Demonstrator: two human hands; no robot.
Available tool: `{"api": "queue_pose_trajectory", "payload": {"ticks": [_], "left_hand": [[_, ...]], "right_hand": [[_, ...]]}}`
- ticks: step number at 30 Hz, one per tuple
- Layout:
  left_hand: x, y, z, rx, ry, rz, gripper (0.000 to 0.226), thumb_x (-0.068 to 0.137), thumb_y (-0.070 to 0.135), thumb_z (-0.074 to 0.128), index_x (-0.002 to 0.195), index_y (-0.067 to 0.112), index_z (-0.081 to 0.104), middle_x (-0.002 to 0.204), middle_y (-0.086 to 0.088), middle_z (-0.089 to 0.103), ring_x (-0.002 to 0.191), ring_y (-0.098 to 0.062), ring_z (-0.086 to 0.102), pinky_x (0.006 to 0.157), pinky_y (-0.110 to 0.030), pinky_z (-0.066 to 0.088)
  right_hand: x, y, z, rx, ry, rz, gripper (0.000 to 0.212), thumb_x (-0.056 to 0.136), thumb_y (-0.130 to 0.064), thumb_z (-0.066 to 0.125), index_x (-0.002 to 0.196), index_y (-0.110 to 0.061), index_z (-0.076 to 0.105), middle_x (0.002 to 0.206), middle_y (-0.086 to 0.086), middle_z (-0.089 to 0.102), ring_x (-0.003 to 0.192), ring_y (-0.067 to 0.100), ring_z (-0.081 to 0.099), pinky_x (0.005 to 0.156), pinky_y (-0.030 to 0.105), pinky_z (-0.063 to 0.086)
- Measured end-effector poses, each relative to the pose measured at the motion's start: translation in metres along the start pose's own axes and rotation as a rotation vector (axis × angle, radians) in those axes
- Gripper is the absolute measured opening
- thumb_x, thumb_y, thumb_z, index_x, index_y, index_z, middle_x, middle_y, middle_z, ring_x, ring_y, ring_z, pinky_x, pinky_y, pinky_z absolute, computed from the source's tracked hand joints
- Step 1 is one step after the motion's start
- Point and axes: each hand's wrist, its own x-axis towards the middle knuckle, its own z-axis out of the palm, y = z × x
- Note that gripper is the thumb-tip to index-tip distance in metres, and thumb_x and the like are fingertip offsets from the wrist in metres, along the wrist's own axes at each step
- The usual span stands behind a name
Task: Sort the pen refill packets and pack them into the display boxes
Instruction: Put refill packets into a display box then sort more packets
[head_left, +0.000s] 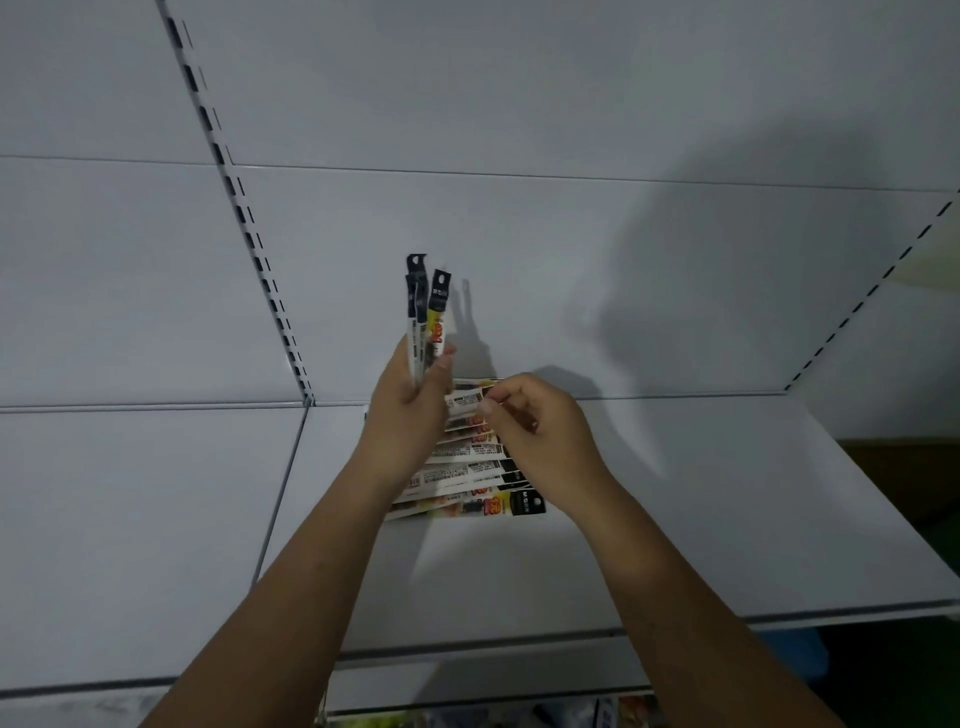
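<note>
My left hand (410, 405) grips a small upright bundle of pen refill packets (427, 306), their black hang-tab tops pointing up. Just to its right, my right hand (530, 426) pinches the end of one white-backed packet (464, 402) at the top of a fanned row. Several more refill packets (467, 478) lie flat on the white shelf (675, 519) beneath both hands, some face up with yellow and red print, some showing white backs. The nearest packet (498, 506) has a black end with a logo. No display box is in view.
White back panels (519, 104) rise behind the shelf, with slotted uprights at left (244, 218) and right (872, 291). A second shelf section (130, 519) adjoins on the left. Below the front edge, coloured goods (623, 712) show on a lower level.
</note>
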Motion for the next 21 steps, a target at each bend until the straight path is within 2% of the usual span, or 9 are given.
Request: {"api": "queue_pose_trajectory", "payload": {"ticks": [2, 4, 6, 9, 12, 15, 19, 21], "left_hand": [[0.003, -0.005, -0.014, 0.07, 0.014, 0.008, 0.01, 0.108, 0.042, 0.049, 0.101, 0.041, 0.056, 0.082, 0.01, 0.059, 0.068, -0.009, 0.054, 0.065, -0.034, 0.047], [0.007, -0.007, -0.029, 0.235, 0.029, 0.045, 0.023, 0.107, 0.042, 0.051, 0.089, 0.03, 0.053, 0.075, 0.007, 0.055, 0.063, -0.003, 0.048, 0.063, -0.031, 0.043], [0.011, -0.009, -0.043, 0.39, 0.041, 0.073, 0.037, 0.105, 0.044, 0.054, 0.075, 0.024, 0.045, 0.066, 0.004, 0.048, 0.055, -0.003, 0.042, 0.058, -0.031, 0.035], [0.016, -0.012, -0.058, 0.514, 0.041, 0.015, 0.047, 0.099, 0.05, 0.062, 0.069, 0.019, 0.042, 0.06, 0.003, 0.045, 0.052, -0.01, 0.04, 0.054, -0.03, 0.034], [0.018, -0.015, -0.062, 0.625, 0.012, -0.017, 0.048, 0.095, 0.051, 0.068, 0.07, 0.015, 0.047, 0.061, 0.001, 0.051, 0.055, -0.016, 0.048, 0.054, -0.031, 0.039], [0.017, -0.022, -0.062, 0.732, -0.032, -0.016, 0.038, 0.094, 0.05, 0.07, 0.077, 0.022, 0.051, 0.069, 0.002, 0.058, 0.063, -0.016, 0.057, 0.061, -0.036, 0.048], [0.013, -0.029, -0.06, 0.769, -0.148, -0.044, 0.02, 0.093, 0.047, 0.072, 0.088, 0.033, 0.058, 0.079, 0.011, 0.066, 0.072, -0.008, 0.064, 0.069, -0.036, 0.057], [0.009, -0.028, -0.058, 0.735, -0.208, -0.035, 0.015, 0.094, 0.045, 0.072, 0.087, 0.04, 0.059, 0.081, 0.015, 0.068, 0.073, -0.003, 0.065, 0.069, -0.033, 0.056]], "right_hand": [[0.002, 0.011, -0.004, -0.14, -0.036, -0.012, 0.009, 0.099, -0.03, 0.068, 0.106, -0.027, 0.072, 0.094, -0.015, 0.071, 0.089, -0.001, 0.066, 0.077, 0.014, 0.052], [0.004, 0.023, -0.006, -0.308, -0.057, -0.059, 0.015, 0.097, -0.029, 0.07, 0.112, -0.029, 0.071, 0.106, -0.017, 0.068, 0.103, 0.0, 0.062, 0.093, 0.029, 0.055], [0.005, 0.028, -0.005, -0.448, -0.115, -0.093, 0.024, 0.095, -0.031, 0.072, 0.119, -0.031, 0.069, 0.115, -0.015, 0.065, 0.114, 0.008, 0.055, 0.102, 0.042, 0.048], [0.009, 0.027, -0.001, -0.535, -0.186, -0.086, 0.036, 0.097, -0.034, 0.07, 0.132, -0.03, 0.065, 0.131, -0.012, 0.061, 0.128, 0.013, 0.046, 0.108, 0.041, 0.038], [0.013, 0.027, 0.003, -0.58, -0.173, -0.12, 0.04, 0.098, -0.036, 0.068, 0.137, -0.031, 0.062, 0.137, -0.013, 0.059, 0.131, 0.015, 0.042, 0.107, 0.042, 0.036], [0.019, 0.03, 0.007, -0.629, -0.192, -0.137, 0.039, 0.098, -0.037, 0.067, 0.136, -0.033, 0.064, 0.136, -0.013, 0.06, 0.131, 0.017, 0.04, 0.106, 0.044, 0.037], [0.024, 0.033, 0.008, -0.673, -0.195, -0.205, 0.028, 0.099, -0.041, 0.066, 0.124, -0.032, 0.073, 0.117, -0.013, 0.065, 0.117, 0.017, 0.045, 0.098, 0.043, 0.037], [0.024, 0.035, 0.008, -0.693, -0.202, -0.244, 0.022, 0.101, -0.04, 0.062, 0.117, -0.031, 0.075, 0.11, -0.013, 0.066, 0.112, 0.016, 0.045, 0.097, 0.043, 0.037]]}}
